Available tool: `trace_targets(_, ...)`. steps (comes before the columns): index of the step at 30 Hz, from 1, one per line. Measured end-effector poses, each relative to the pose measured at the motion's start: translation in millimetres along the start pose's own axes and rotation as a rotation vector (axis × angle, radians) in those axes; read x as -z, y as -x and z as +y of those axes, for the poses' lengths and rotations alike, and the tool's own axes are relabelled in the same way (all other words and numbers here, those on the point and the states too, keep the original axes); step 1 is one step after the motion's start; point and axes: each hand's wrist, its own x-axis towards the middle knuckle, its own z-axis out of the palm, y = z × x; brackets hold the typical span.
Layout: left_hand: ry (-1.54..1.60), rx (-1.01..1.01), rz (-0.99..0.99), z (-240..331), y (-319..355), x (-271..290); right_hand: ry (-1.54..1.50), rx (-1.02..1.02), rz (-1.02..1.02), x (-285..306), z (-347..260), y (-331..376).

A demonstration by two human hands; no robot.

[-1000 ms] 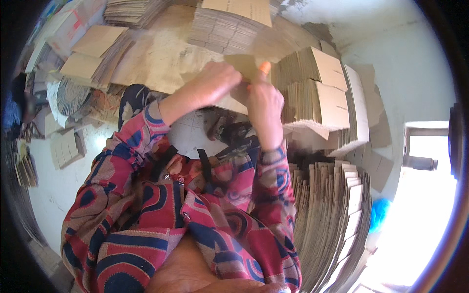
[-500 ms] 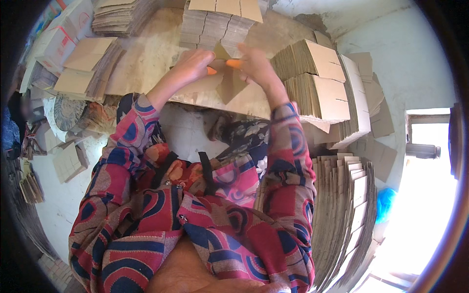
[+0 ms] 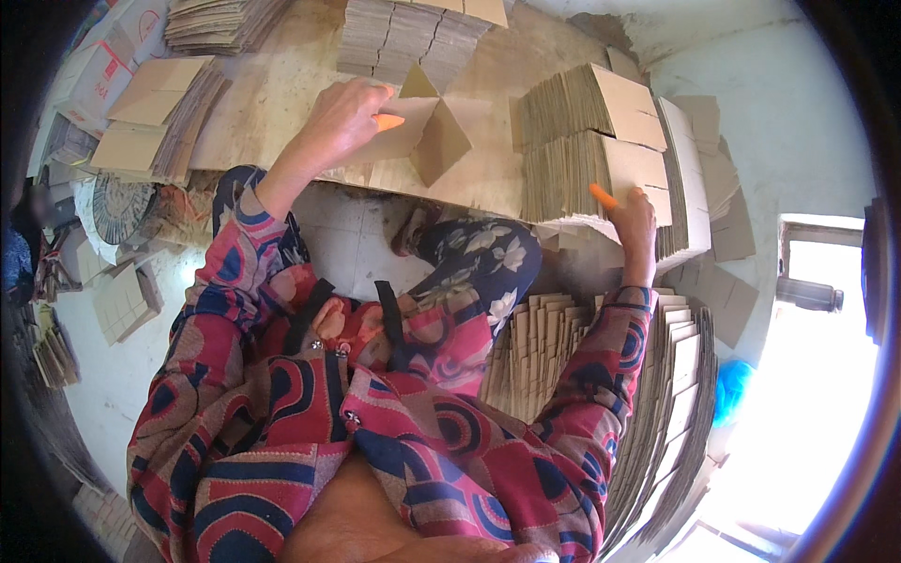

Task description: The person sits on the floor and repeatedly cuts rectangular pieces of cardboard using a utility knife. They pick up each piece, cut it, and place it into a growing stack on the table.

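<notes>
The left hand (image 3: 343, 120) lies palm down on a folded cardboard piece (image 3: 413, 141), its fingers curled together and pressing the piece flat against the brown worktable (image 3: 282, 84); an orange fingertip cover (image 3: 387, 121) shows on 1 finger. That piece sits near the middle of the table, its long axis running left to right, with 1 triangular flap raised and pointing away from the person and a second flap angled down toward the table's near edge. The right hand (image 3: 636, 218) is well apart from it, out at the right, fingers bent against the side of a stack of flat cardboard sheets (image 3: 601, 159) (whether it actually grips a sheet cannot be told); an orange cover (image 3: 603, 195) shows here too. Half a second ago both hands met on the piece at the table's middle; since then the right hand has swung off to the stack while the left has stayed on the piece. More stacks (image 3: 413, 33) stand at the table's far edge, others (image 3: 155, 117) at its left, and a tall pile of sheets (image 3: 666, 413) rises beside the right sleeve (image 3: 601, 375).
</notes>
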Motion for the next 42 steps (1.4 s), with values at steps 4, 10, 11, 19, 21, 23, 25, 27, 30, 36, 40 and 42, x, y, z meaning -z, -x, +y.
trace_targets(4,-0.019,0.017,-0.06,-7.3,1.7,1.6,0.056,0.133,0.163,-8.1,-24.4,17.9)
trace_targets(10,-0.045,0.043,-0.056,6.1,3.2,8.9,0.134,0.25,0.216,-4.9,-13.5,21.3)
trace_targets(11,-0.064,0.031,-0.048,4.6,3.9,7.7,0.185,0.284,0.286,-9.7,-12.4,24.3)
trace_targets(19,-0.146,0.02,-0.02,-3.3,12.3,17.7,0.024,0.421,0.353,1.3,-18.6,27.7)
trace_targets(21,-0.162,0.032,0.018,-7.9,15.7,18.4,0.014,0.411,0.233,7.8,-17.7,23.4)
trace_targets(23,-0.158,0.044,0.027,-9.6,19.2,18.9,0.034,0.431,0.367,10.9,-24.2,26.4)
trace_targets(25,-0.143,0.057,0.007,-5.7,21.1,24.4,0.104,0.395,0.492,14.6,-40.4,35.0)
trace_targets(27,-0.139,0.01,0.08,-6.4,23.4,23.1,0.197,0.283,0.329,-0.4,-32.3,34.1)
trace_targets(30,-0.14,-0.001,0.085,-12.6,25.3,19.5,0.143,0.221,0.114,6.9,-21.7,21.9)
trace_targets(36,-0.143,0.034,0.066,-17.7,26.7,20.7,0.151,0.223,0.235,15.8,-17.1,21.3)
trace_targets(40,-0.134,0.038,0.058,-14.2,28.8,21.6,-0.022,0.178,0.175,23.6,-23.2,25.4)
trace_targets(42,-0.119,0.047,0.047,-15.3,29.1,22.3,-0.067,0.096,0.062,28.0,-24.2,20.8)
